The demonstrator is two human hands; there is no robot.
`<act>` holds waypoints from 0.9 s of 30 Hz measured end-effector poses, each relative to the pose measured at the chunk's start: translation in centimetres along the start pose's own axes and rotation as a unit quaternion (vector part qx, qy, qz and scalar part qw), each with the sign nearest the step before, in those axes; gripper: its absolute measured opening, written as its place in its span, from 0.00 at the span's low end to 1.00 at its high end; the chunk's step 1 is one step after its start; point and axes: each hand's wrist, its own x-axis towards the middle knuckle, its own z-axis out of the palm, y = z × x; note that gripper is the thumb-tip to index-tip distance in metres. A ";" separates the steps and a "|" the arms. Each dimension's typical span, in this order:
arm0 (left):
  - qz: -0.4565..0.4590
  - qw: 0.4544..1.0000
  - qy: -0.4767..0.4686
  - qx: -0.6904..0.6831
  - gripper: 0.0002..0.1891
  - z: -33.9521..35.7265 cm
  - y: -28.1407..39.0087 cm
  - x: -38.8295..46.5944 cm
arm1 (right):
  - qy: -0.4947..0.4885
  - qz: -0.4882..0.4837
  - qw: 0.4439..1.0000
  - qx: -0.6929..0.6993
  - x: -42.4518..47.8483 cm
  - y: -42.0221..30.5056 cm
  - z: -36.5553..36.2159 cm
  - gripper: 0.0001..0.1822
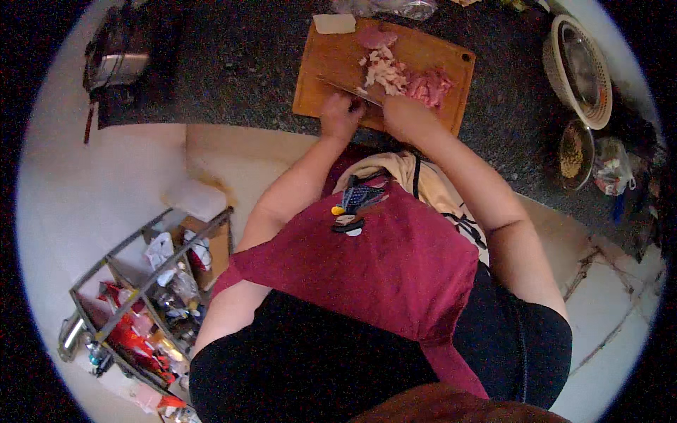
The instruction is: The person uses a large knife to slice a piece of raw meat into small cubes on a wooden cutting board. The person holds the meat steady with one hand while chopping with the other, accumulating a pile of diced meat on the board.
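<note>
A wooden cutting board (322, 58) lies on the dark speckled countertop in front of me. My right hand (407, 116) grips a kitchen knife (346, 87) by its handle, which the fist hides. The blade lies across the lower board and reaches left past my other hand. My left hand (341, 113) is at the board's near edge with bent fingers close to the blade; whether they hold anything is hidden. Beyond the knife are chopped pale, fatty pieces (386, 71), a heap of chopped pink raw meat (431, 87) and a larger pink meat piece (376, 38).
A pale rectangular slab (334, 24) lies at the board's far left corner. Clear plastic (407, 8) lies behind it. To the right are a plastic basket (555, 69), a bowl of small tan pieces (571, 158) and a tied plastic bag (613, 166). A metal pot (119, 69) stands left.
</note>
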 end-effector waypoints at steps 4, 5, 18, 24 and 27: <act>-0.008 1.000 0.000 0.010 0.10 0.0 0.1 0.1 | 0.010 0.005 1.000 0.012 0.9 -0.4 0.6 0.11; -0.008 1.000 0.000 0.002 0.10 0.1 0.0 0.1 | 0.014 0.006 1.000 0.016 0.7 -0.5 0.5 0.10; 0.031 0.998 0.040 -0.026 0.09 0.3 -0.2 0.1 | -0.029 0.047 0.998 -0.009 -3.0 3.8 2.5 0.12; 0.033 0.998 0.047 -0.027 0.09 0.5 -0.5 -0.1 | -0.018 0.039 0.999 0.019 -1.6 2.0 1.7 0.12; 0.025 0.998 0.054 -0.022 0.09 0.4 -0.1 -0.1 | -0.034 0.005 0.999 -0.009 -0.9 1.6 1.4 0.12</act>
